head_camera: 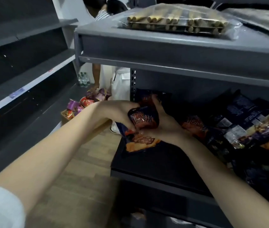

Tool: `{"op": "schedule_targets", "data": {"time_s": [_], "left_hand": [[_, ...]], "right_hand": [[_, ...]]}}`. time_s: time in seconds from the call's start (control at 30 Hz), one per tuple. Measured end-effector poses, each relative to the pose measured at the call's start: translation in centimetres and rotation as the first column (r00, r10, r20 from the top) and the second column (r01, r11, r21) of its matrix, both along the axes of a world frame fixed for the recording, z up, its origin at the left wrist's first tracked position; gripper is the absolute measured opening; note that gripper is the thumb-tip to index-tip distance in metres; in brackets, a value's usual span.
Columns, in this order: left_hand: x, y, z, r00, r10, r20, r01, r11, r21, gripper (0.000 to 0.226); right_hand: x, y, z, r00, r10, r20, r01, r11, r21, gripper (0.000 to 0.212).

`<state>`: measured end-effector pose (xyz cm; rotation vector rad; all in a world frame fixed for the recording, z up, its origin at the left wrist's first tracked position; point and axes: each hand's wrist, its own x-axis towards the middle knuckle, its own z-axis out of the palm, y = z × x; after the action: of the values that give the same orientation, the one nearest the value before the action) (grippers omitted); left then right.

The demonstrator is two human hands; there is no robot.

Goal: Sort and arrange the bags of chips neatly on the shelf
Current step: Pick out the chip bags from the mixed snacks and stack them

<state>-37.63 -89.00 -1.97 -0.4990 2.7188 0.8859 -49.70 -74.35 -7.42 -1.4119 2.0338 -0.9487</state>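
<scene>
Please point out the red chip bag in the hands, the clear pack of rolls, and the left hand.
red chip bag (145,122): head view, its red front.
clear pack of rolls (176,22): head view, middle of its top.
left hand (120,112): head view, back of the hand.

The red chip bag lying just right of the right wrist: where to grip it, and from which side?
Probably its puffed middle, pinched across the width, from the open shelf front: the red bag lies face up against the pile, and the upper shelf blocks a reach from above.
</scene>
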Motion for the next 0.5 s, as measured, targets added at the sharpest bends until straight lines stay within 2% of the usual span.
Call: {"op": "schedule_targets", "data": {"time_s": [0.1, 0.17, 0.27, 0.37, 0.43, 0.5], "left_hand": [[-0.7, 0.0, -0.7, 0.993, -0.066, 0.099, 0.079, 0.988, -0.134, 0.069], [-0.7, -0.1, -1.1, 0.994, -0.075, 0.077, 0.088, 0.979, -0.183, 0.072], [-0.4, -0.4, -1.8, 0.987, -0.067, -0.143, 0.018, 0.949, -0.315, 0.071], [-0.1, -0.5, -3.1, 0.899, -0.122, -0.420, -0.132, 0.840, -0.527, 0.084], [0.1, -0.2, -4.7, 0.862, -0.138, -0.488, -0.221, 0.764, -0.606, 0.095], [0.2, 0.5, -7.0, 0.873, -0.133, -0.469, -0.226, 0.742, -0.631, 0.101]], "right_hand": [[0.8, 0.3, -2.5, 0.999, -0.040, 0.036, 0.041, 0.999, -0.030, 0.118], [1.2, 0.5, -3.1, 0.995, -0.082, 0.063, 0.087, 0.994, -0.071, 0.113], [1.0, 0.3, -3.4, 0.978, -0.186, 0.094, 0.198, 0.970, -0.142, 0.110], [0.2, -0.5, -3.4, 0.943, -0.312, 0.116, 0.331, 0.915, -0.231, 0.105], [-0.3, -1.1, -3.6, 0.925, -0.365, 0.110, 0.381, 0.888, -0.258, 0.103], [-0.5, -1.4, -4.2, 0.922, -0.379, 0.073, 0.385, 0.886, -0.258, 0.102]]}}
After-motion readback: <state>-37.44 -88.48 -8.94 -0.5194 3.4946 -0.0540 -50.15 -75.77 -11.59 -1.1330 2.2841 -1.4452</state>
